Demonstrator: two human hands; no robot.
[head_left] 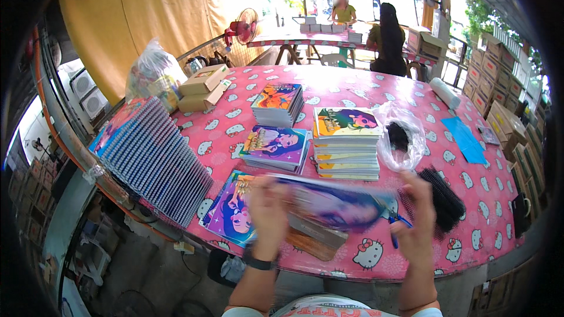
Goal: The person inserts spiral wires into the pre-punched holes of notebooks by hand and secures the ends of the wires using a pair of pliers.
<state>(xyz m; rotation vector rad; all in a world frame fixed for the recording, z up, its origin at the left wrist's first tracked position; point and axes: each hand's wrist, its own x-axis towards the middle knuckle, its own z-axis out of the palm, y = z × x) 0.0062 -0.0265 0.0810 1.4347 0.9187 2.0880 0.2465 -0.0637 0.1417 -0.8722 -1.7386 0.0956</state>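
Glossy paper notebook cover [329,202]; shiny printed plastic tablecloth [499,199]; clear crinkled plastic bag [400,138]; black plastic binding combs [443,196].

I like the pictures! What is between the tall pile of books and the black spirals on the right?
In the head view, a clear plastic bag holding black bits lies between the tall pile and the black spirals.

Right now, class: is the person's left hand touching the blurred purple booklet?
Touching. The head view shows the left hand gripping the purple booklet's left end, fingers overlapping its cover.

Notebook stacks [345,144]: four flat, one fanned row. Cardboard boxes [202,87]: two. Plastic bags [401,138]: two. Fan [244,26]: one. People beyond: two.
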